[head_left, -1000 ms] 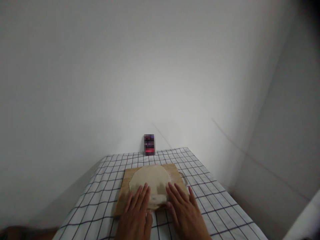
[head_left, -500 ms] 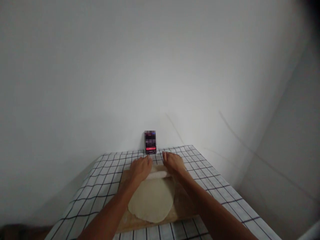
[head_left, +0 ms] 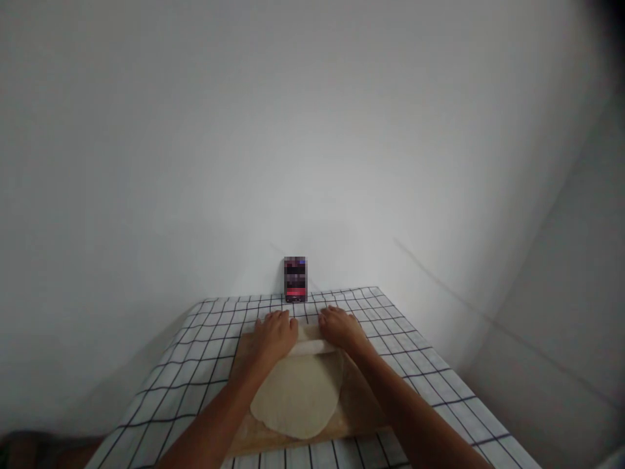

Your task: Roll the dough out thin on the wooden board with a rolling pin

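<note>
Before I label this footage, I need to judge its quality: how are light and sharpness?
Head view: dim light, wall brightest toward the middle; left hand, right hand and dough look soft; phone mostly pixelated; dark blur in the top right corner.

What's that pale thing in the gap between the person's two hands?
A rolling pin: in the head view, its middle shows between the left hand and right hand, with flattened dough on its near side.
</note>
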The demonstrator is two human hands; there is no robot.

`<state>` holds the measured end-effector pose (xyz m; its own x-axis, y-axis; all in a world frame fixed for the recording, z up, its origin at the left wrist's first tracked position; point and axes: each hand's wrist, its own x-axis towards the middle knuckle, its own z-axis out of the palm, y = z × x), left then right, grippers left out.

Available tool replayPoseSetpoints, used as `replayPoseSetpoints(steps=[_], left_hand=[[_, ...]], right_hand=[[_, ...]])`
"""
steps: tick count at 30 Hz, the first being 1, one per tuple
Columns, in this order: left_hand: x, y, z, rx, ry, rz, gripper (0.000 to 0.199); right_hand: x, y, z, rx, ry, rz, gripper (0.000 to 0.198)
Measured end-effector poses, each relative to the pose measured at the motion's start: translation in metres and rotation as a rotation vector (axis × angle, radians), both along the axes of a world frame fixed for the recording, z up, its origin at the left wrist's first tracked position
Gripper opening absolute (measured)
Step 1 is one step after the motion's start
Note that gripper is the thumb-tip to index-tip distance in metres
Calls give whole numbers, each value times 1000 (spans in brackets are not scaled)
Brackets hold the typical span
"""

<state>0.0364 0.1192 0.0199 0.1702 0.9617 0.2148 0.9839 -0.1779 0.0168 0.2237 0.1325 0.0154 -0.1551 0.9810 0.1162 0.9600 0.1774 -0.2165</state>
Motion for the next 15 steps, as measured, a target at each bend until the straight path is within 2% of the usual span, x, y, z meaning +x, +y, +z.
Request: replayPoseSetpoints(steps=[4, 8, 12, 15], left_hand=[[2, -28, -5, 44, 12, -31, 45], [7, -62, -10, 158, -7, -70, 47], [6, -110, -23, 274, -63, -128, 49], [-4, -150, -38, 365, -75, -243, 56]], right_hand=[[1, -35, -4, 96, 24, -35, 45], [1, -74, -6, 132, 10, -43, 46], [1, -122, -14, 207, 5, -30, 49], [7, -161, -30, 228, 31, 21, 52]])
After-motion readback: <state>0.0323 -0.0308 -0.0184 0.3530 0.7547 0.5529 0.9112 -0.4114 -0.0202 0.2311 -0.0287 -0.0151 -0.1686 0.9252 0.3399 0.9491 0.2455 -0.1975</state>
